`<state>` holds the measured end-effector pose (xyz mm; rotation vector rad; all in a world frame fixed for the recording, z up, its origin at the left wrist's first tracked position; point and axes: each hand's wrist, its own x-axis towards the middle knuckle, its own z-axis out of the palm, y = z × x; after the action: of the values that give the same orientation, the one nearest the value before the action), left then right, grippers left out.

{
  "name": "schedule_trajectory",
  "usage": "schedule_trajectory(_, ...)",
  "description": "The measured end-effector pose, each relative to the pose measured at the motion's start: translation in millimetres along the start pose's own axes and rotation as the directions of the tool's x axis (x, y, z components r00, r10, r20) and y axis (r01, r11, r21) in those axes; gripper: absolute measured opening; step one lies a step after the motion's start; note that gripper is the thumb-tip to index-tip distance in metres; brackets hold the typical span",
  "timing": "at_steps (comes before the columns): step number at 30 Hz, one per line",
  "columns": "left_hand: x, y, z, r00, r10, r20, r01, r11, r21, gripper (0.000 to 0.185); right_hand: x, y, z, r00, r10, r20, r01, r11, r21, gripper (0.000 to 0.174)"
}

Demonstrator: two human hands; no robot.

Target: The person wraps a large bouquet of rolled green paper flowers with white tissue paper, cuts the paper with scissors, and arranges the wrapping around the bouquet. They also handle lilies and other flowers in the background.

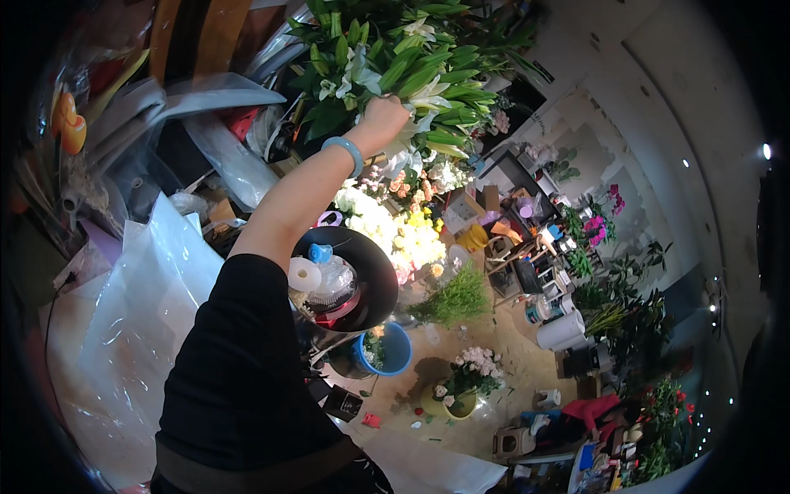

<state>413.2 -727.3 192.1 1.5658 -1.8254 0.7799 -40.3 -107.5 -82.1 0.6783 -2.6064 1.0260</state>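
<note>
My left hand (386,120), with a pale blue-green bangle (345,153) on its wrist, reaches into a large bunch of white lilies (426,96) with green buds. Its fingers are bent down among the petals and leaves; the fingertips are hidden, so what they hold cannot be told. Below the forearm are cream and yellow flowers (395,238) in bright light. Closer to my black sleeve stands a large dark round container (382,272), holding a white roll (304,275), a blue spool-like item (320,252) and clear plastic. My right hand is out of view.
Clear plastic sheets (142,296) lie at the left. On the floor stand a blue bucket (404,349) and a yellowish bucket (435,401) of pale flowers. Green sprigs (457,299) and a cluttered shelf (524,272) are farther off. A person in red (589,410) is at the lower right.
</note>
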Motion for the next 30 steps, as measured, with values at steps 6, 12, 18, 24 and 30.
schedule_trajectory(6, 2.5, -6.0, -0.7, 1.0, -0.004, -0.014, 0.005, 1.0, 0.025, 0.011, -3.3, -4.4, 3.5, 1.0, 0.012, -0.005, -0.012, 1.0, -0.004, 0.037)
schedule_trajectory(12, 4.7, -4.3, -4.5, 1.0, -0.016, -0.016, 0.016, 1.0, -0.005, 0.011, -4.3, -1.2, 3.5, 1.0, 0.022, -0.002, -0.022, 1.0, -0.011, 0.037)
schedule_trajectory(18, 6.1, -9.1, 4.9, 0.999, -0.016, -0.048, 0.017, 0.999, 0.028, 0.012, -5.6, -1.8, 0.4, 0.999, 0.033, -0.008, -0.033, 0.999, -0.011, 0.037)
schedule_trajectory(24, 5.6, -11.3, 17.1, 0.992, -0.059, -0.107, 0.06, 0.998, 0.007, 0.018, -7.2, -1.3, -0.7, 0.999, 0.037, -0.007, -0.037, 0.999, -0.011, 0.037)
schedule_trajectory(30, 0.6, -8.2, 4.5, 0.987, -0.083, -0.134, 0.077, 0.996, -0.051, 0.021, -9.4, -4.4, -2.7, 0.999, 0.037, -0.008, -0.037, 0.999, -0.019, 0.037)
